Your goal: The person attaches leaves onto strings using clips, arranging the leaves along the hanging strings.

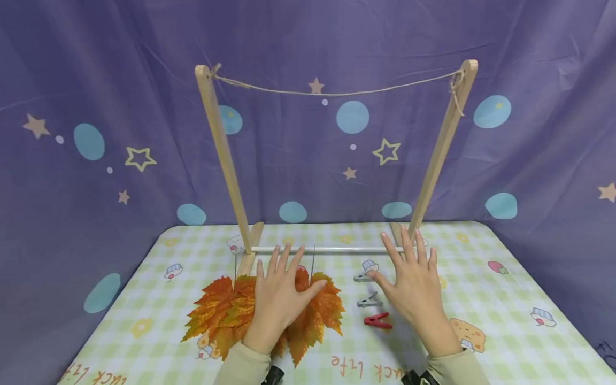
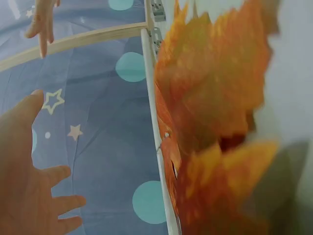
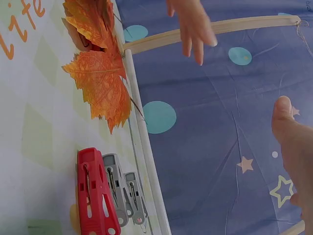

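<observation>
My left hand is held with fingers spread over the orange autumn leaves, holding nothing. In the left wrist view those leaves lie apart from the hand. My right hand is also spread and holds nothing, just right of the clothespins. Two grey clothespins and a red clothespin lie in a column on the table. The right wrist view shows the red clothespin nearest the camera, with grey ones beside it. Thin dark stems stick up from the leaves.
Behind the hands stands a wooden frame with a left post, a right post and a white bottom bar. A slack twine joins the post tops. A checked cloth covers the table; a purple curtain hangs behind.
</observation>
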Available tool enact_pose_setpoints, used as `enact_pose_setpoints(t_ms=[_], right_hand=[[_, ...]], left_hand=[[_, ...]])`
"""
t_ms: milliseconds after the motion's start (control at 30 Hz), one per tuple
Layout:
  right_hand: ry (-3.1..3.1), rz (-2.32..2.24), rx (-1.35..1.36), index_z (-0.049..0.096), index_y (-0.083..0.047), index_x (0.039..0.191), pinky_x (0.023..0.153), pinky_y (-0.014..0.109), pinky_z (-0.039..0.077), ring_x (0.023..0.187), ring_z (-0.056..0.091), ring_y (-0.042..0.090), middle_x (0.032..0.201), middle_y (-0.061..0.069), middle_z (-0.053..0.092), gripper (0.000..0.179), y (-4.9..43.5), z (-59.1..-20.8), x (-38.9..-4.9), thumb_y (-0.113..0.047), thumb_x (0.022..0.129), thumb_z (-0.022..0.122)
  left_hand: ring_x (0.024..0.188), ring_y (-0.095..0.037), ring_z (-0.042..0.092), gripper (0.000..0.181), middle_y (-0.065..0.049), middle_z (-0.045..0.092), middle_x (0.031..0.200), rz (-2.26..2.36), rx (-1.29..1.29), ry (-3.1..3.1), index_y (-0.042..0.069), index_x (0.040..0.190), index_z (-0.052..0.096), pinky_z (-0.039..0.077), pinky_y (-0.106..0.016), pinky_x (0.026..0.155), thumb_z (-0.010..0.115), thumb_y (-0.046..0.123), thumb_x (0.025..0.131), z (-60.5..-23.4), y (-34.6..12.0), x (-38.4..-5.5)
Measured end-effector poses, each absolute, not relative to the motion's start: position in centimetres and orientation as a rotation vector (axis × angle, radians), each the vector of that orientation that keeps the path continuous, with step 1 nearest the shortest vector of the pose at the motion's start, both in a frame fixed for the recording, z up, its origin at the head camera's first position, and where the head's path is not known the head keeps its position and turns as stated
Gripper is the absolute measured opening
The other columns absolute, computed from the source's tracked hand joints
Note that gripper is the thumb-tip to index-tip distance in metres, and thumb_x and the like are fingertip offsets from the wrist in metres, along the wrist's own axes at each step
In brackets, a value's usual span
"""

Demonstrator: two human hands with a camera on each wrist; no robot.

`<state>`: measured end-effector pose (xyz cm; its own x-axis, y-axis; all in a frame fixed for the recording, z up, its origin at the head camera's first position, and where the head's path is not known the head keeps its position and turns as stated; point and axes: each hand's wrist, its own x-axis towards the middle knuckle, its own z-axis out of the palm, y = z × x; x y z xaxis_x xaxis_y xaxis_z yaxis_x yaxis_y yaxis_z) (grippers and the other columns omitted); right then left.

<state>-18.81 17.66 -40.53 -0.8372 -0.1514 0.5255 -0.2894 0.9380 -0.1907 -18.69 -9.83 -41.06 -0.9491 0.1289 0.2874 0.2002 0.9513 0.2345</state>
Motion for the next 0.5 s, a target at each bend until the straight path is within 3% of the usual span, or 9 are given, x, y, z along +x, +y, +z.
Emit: enact_pose_setpoints(t_ms=[500], right_hand=[[-2.569,0.382,0.314,0.033,-0.025,0.156,0.113,0.064,0.008,0.148,0.01,0.042,0.165,0.009,0.011,0.08,17.5,-40.6,-18.7,-0.062,0.091,0.059]], left_hand=[[0.144,-0.034,0.03,0.082,-0.011,0.035,0.157,-0.5,-0.417,-2.886,0.02,0.154,0.039,0.02,-0.06,0.113,0.051,0.071,0.09,-41.4,-10.3,-20.5]])
